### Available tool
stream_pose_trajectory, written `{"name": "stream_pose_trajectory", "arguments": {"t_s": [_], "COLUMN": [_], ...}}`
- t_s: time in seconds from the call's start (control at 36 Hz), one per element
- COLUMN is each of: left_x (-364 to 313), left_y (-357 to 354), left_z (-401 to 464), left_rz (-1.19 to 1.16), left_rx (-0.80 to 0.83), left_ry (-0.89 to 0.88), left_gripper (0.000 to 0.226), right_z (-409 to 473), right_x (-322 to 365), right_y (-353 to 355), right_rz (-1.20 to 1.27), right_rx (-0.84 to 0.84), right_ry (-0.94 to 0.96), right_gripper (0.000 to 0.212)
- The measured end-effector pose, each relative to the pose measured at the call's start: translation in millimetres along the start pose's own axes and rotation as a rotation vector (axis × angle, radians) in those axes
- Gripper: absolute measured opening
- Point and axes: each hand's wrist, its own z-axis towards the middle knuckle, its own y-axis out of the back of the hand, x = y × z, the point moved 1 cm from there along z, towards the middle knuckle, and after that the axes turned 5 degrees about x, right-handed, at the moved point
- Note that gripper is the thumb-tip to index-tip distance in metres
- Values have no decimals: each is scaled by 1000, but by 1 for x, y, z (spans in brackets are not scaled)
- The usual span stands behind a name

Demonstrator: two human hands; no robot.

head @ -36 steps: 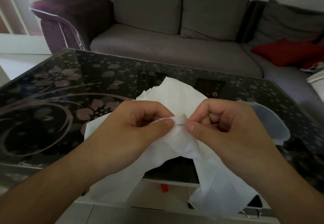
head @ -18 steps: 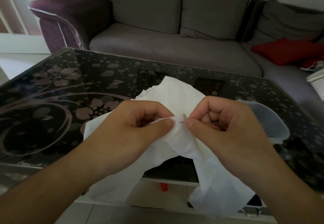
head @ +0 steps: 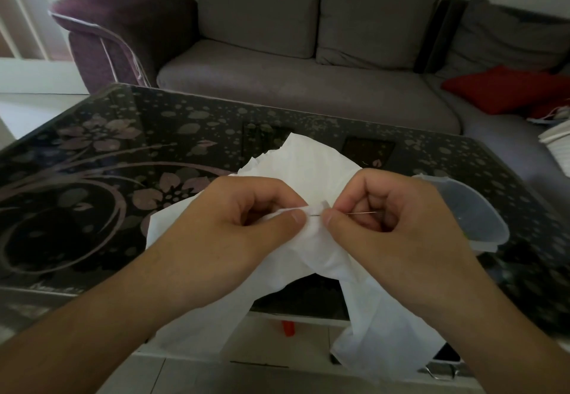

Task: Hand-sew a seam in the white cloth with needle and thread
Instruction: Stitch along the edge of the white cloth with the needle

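The white cloth (head: pixel 311 165) lies bunched over the near edge of the dark floral glass table (head: pixel 92 153), its ends hanging below the edge. My left hand (head: pixel 246 217) pinches a folded edge of the cloth between thumb and forefinger. My right hand (head: pixel 394 221) pinches a thin silver needle (head: pixel 359 213) that lies level, its tip toward the fold between my two thumbs. I cannot make out the thread.
A clear plastic lid or bowl (head: pixel 468 211) sits on the table right of my right hand. A grey sofa (head: pixel 308 85) with a red cushion (head: pixel 499 88) stands beyond the table. A small red object (head: pixel 288 328) lies on the floor below.
The needle has slid a little to the left into the fold; both hands keep their hold and have barely shifted.
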Motion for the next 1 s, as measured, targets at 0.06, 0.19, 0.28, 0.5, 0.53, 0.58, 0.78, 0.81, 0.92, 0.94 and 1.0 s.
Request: {"name": "stream_pose_trajectory", "arguments": {"t_s": [0.06,0.19,0.28,0.5,0.53,0.58,0.78,0.81,0.92,0.94,1.0], "left_x": [0,1,1,1,1,3,3,3,6,7,8], "left_y": [0,-1,-1,-2,-2,-2,-2,-2,-3,-3,-4], "left_z": [0,1,1,0,0,0,1,1,1,1,1], "left_rz": [7,26,29,22,24,23,55,62,90,103,122], "left_rx": [3,11,9,12,11,15,0,-6,-23,-29,-46], "left_ry": [1,-3,-3,-5,-4,-1,-11,-14,-19,-18,-14], "left_gripper": [18,18,18,18,18,18,18,18,17,16,15], "right_z": [0,-1,-2,0,0,0,0,0,-1,-1,-1], "right_x": [1,3,5,8,8,8,5,6,7,7,7], "right_y": [-1,-3,-4,-4,-4,-4,-4,-4,-5,-5,-6], "right_rz": [-3,-7,22,85,87,81,38,39,57,57,55], "right_rx": [-10,-15,-10,59,68,76,37,41,45,43,39], "right_ry": [-11,-37,-57,-38,-46,-63,-68,-63,-51,-53,-59], "right_gripper": [14,17,18,10,12,14,11,12,14,15,16]}}
